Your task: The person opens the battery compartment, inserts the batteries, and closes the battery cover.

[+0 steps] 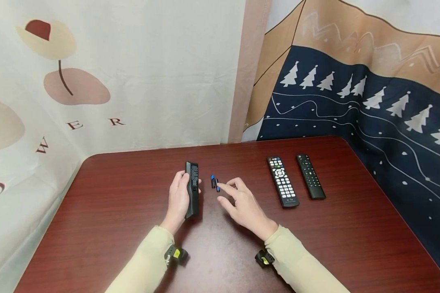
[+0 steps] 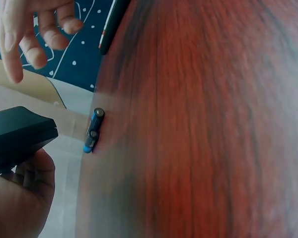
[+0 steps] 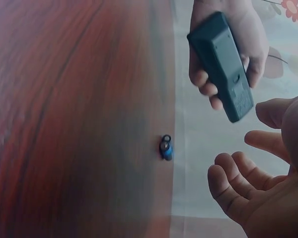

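Note:
My left hand point(image 1: 177, 199) grips a black remote control point(image 1: 192, 195) around its sides, tilted on its edge. Its back, with a printed label, faces the camera in the right wrist view, where the remote point(image 3: 223, 64) shows a small latch notch. Two small blue-and-black batteries point(image 1: 213, 181) lie side by side on the table just right of the remote. My right hand point(image 1: 243, 205) hovers beside them with fingers loosely spread and nothing held; its index fingertip overlaps the nearer battery in the head view. In the left wrist view the batteries point(image 2: 93, 130) lie apart from both hands.
Two more remotes lie on the right of the dark red wooden table point(image 1: 124, 228): one black with white buttons point(image 1: 283, 182), one slimmer and all black point(image 1: 310, 177). Printed curtains point(image 1: 168, 81) hang behind the table's back edge and along its sides.

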`<control>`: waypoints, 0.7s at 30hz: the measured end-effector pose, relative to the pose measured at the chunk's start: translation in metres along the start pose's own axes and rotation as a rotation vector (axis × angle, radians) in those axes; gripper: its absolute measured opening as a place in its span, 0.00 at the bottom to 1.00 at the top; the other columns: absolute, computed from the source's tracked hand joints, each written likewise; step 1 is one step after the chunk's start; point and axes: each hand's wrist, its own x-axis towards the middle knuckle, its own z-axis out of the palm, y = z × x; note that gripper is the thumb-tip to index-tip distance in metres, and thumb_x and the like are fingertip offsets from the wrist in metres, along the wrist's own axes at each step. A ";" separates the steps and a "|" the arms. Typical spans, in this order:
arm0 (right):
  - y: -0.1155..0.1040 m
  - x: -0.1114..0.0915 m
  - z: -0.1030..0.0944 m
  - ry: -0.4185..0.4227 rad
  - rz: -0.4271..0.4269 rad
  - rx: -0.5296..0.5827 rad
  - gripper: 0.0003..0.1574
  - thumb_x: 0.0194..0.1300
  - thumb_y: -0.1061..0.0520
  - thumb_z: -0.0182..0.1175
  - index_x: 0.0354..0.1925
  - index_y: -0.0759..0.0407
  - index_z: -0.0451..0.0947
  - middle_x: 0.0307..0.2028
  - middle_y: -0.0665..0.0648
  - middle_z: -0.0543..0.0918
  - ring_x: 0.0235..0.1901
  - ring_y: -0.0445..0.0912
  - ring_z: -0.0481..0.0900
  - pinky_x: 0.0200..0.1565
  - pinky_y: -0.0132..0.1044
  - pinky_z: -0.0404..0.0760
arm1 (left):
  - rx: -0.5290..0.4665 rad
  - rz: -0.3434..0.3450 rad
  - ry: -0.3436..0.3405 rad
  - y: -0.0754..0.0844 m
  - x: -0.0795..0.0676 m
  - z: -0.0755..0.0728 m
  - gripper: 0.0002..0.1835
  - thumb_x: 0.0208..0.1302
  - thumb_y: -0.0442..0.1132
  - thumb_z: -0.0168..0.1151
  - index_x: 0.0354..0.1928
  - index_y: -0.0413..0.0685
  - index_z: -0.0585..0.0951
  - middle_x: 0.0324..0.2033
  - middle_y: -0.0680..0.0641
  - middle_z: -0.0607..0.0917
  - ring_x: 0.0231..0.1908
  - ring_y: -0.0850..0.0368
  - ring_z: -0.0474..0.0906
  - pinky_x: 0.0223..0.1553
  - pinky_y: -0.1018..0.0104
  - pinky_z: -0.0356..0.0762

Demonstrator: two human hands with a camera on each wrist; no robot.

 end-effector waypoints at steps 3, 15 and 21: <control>0.004 0.000 -0.003 0.007 0.000 -0.015 0.23 0.69 0.60 0.67 0.60 0.64 0.82 0.47 0.60 0.76 0.26 0.39 0.68 0.33 0.33 0.75 | 0.024 -0.006 0.016 0.000 0.001 -0.005 0.20 0.83 0.48 0.40 0.62 0.45 0.74 0.49 0.31 0.85 0.32 0.50 0.84 0.34 0.68 0.80; 0.021 -0.005 -0.022 -0.005 0.058 -0.054 0.24 0.69 0.59 0.67 0.62 0.62 0.81 0.48 0.60 0.76 0.21 0.34 0.63 0.31 0.33 0.74 | 0.105 -0.006 0.040 -0.003 0.005 -0.024 0.18 0.81 0.47 0.45 0.60 0.45 0.76 0.48 0.32 0.86 0.32 0.55 0.82 0.35 0.69 0.79; 0.029 -0.008 -0.031 0.002 0.086 -0.072 0.25 0.69 0.60 0.68 0.63 0.62 0.81 0.48 0.59 0.76 0.32 0.45 0.74 0.34 0.35 0.77 | 0.193 0.023 0.037 -0.003 0.007 -0.035 0.19 0.81 0.49 0.48 0.61 0.44 0.75 0.50 0.34 0.86 0.36 0.62 0.79 0.37 0.70 0.76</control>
